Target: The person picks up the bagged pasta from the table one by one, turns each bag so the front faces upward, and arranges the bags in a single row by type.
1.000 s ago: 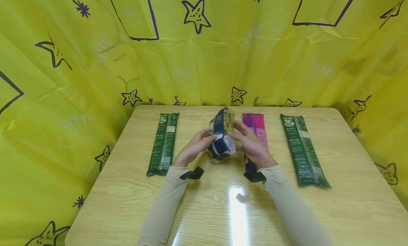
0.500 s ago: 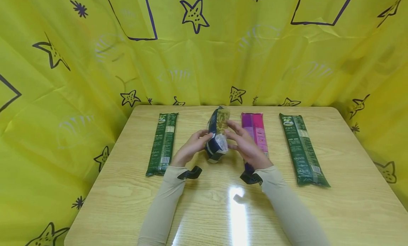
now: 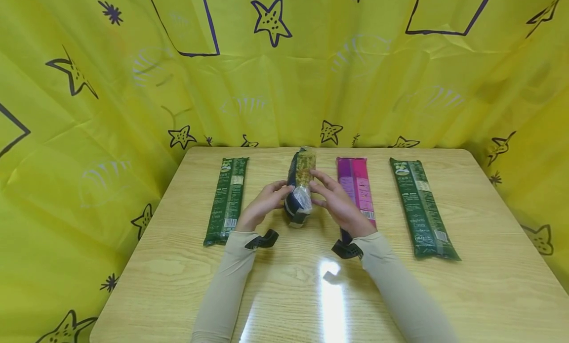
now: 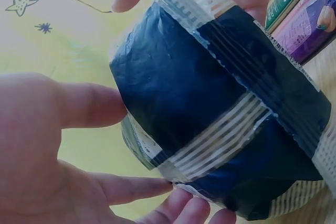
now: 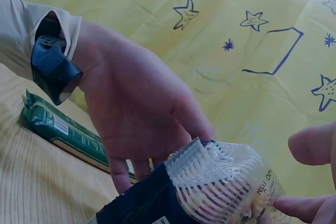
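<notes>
A dark blue bag of pasta (image 3: 301, 187), with a see-through window showing yellowish pasta, stands roughly upright between both hands near the middle of the table. My left hand (image 3: 263, 204) grips its left side, thumb on one face and fingertips along the lower edge in the left wrist view. My right hand (image 3: 340, 204) holds the opposite side, its fingers partly behind the bag in the right wrist view. White-striped bag ends (image 5: 210, 177) show there. Just right of the right hand lies a pink and purple packet (image 3: 355, 180), its lower end partly covered by the wrist.
One green spaghetti packet (image 3: 226, 199) lies on the left of the wooden table (image 3: 164, 283), and another green packet (image 3: 422, 209) on the right. A yellow patterned curtain (image 3: 284, 86) hangs behind the table's far edge. Each wrist wears a black camera (image 3: 262, 239).
Both hands have moved slightly left with the bag of pasta. The bag has turned, so its windowed side faces the head camera more and the blue side less. The packets lie still.
</notes>
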Demonstrator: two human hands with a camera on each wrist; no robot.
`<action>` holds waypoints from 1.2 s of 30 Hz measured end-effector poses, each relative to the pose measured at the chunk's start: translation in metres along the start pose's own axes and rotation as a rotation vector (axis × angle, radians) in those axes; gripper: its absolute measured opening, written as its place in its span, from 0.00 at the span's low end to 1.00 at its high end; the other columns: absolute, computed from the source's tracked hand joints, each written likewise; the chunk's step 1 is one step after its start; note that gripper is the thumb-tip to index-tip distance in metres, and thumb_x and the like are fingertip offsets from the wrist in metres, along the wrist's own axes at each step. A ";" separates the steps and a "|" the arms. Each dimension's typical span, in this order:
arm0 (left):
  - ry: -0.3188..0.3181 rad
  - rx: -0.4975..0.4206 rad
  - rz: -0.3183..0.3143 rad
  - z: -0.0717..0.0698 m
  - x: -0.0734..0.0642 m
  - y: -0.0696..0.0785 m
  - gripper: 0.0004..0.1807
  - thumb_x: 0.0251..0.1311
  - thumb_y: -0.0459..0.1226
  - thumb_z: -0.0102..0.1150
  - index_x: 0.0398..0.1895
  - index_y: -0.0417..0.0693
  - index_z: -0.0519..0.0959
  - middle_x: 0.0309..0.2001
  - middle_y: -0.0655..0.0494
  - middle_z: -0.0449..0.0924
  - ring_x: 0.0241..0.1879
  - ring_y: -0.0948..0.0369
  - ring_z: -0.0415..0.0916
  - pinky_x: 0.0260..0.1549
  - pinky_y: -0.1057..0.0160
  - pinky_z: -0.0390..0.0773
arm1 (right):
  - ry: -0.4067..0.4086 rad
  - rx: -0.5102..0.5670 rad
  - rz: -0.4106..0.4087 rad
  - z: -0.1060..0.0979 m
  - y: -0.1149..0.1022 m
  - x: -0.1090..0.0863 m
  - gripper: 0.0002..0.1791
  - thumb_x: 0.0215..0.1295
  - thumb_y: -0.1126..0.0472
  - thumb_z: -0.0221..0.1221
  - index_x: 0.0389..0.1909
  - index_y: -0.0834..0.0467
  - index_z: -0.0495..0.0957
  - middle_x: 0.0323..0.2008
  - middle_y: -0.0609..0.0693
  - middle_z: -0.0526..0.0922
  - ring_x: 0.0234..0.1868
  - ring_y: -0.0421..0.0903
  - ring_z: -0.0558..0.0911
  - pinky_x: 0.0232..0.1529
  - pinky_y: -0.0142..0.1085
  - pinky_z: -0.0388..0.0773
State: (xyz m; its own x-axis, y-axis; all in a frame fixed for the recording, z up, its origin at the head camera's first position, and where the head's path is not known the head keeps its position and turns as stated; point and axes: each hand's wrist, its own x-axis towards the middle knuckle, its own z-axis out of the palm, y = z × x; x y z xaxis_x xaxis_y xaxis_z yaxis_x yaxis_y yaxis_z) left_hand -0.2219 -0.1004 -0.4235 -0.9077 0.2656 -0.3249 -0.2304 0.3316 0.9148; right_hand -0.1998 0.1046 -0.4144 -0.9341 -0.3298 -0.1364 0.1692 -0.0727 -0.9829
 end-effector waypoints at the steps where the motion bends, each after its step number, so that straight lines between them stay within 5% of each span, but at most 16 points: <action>1: 0.001 0.001 0.002 0.000 -0.001 0.000 0.34 0.72 0.50 0.47 0.75 0.44 0.57 0.75 0.43 0.58 0.71 0.48 0.63 0.66 0.48 0.72 | 0.000 0.000 0.002 0.000 0.000 0.000 0.33 0.75 0.52 0.50 0.77 0.53 0.52 0.79 0.52 0.45 0.74 0.59 0.60 0.72 0.54 0.65; 17: 0.018 0.085 0.017 -0.009 -0.015 0.010 0.46 0.67 0.64 0.45 0.78 0.48 0.50 0.72 0.41 0.58 0.70 0.46 0.63 0.64 0.45 0.74 | -0.047 0.001 0.003 0.008 0.006 0.000 0.33 0.75 0.48 0.49 0.76 0.54 0.55 0.80 0.49 0.46 0.80 0.51 0.48 0.76 0.53 0.58; 24: 0.040 0.098 0.027 -0.009 -0.017 0.012 0.51 0.65 0.64 0.48 0.79 0.47 0.42 0.74 0.42 0.55 0.72 0.46 0.61 0.64 0.46 0.74 | -0.075 0.026 0.000 0.013 0.006 -0.001 0.32 0.76 0.50 0.47 0.76 0.55 0.54 0.79 0.50 0.46 0.79 0.53 0.50 0.77 0.52 0.56; 31: 0.069 0.132 0.039 -0.008 -0.017 0.011 0.52 0.64 0.62 0.51 0.79 0.48 0.40 0.77 0.41 0.49 0.75 0.43 0.55 0.71 0.41 0.61 | -0.150 0.089 -0.001 0.014 0.008 -0.001 0.32 0.77 0.50 0.46 0.76 0.56 0.54 0.80 0.47 0.40 0.81 0.53 0.45 0.78 0.53 0.52; 36: 0.078 0.137 0.047 -0.011 -0.016 0.008 0.48 0.65 0.57 0.53 0.79 0.47 0.44 0.76 0.41 0.51 0.73 0.43 0.58 0.70 0.42 0.64 | -0.161 0.132 -0.003 0.011 0.011 0.000 0.33 0.76 0.46 0.47 0.74 0.59 0.57 0.79 0.51 0.48 0.79 0.55 0.50 0.76 0.54 0.55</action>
State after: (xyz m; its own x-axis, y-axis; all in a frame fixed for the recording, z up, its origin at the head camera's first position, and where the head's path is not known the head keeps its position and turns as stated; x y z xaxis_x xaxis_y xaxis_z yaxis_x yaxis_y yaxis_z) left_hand -0.2136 -0.1123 -0.4086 -0.9421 0.2146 -0.2578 -0.1416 0.4423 0.8856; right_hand -0.1946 0.0930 -0.4234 -0.8741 -0.4751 -0.1011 0.2156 -0.1929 -0.9573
